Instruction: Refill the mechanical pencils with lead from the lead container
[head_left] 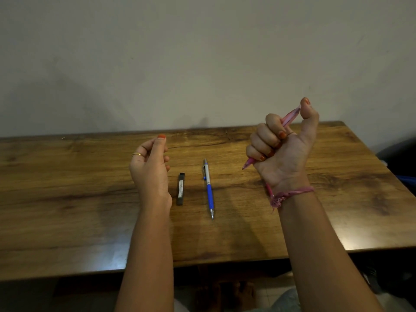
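We see the right hand (281,147) fisted round a translucent pink mechanical pencil (290,117) — thumb on its top; the left hand (149,164) hangs loosely curled, its grip empty.

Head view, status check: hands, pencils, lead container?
Right hand grips pink pencil, thumb on its top end. Left hand raised, loosely curled, holds nothing. Blue pencil and lead container lie on table, untouched. No obstruction.

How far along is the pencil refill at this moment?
Nothing shows as finished. In hand: the right hand grips the pink pencil in a fist, thumb on its top end. The left hand is raised and holds nothing visible. Left to do, apparently: the lead container lies on the table, seemingly closed, and the blue pencil lies beside it untouched.
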A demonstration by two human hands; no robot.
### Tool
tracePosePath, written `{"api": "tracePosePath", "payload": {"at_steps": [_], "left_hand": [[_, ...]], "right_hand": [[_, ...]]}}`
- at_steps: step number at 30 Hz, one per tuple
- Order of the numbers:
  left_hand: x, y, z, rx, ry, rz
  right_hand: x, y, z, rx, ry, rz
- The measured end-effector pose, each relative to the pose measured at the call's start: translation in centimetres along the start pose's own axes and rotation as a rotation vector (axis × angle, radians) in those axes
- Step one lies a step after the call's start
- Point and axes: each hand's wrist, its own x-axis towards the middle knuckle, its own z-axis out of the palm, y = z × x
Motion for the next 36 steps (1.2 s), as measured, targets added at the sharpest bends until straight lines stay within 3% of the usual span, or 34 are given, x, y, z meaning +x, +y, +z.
{"api": "tracePosePath", "payload": {"at_steps": [36], "left_hand": [[0.06,-0.26,-0.04,0.005,-0.002,0.000]], "right_hand": [[-0.09,0.18,0.06,-0.020,0.001,0.003]]}}
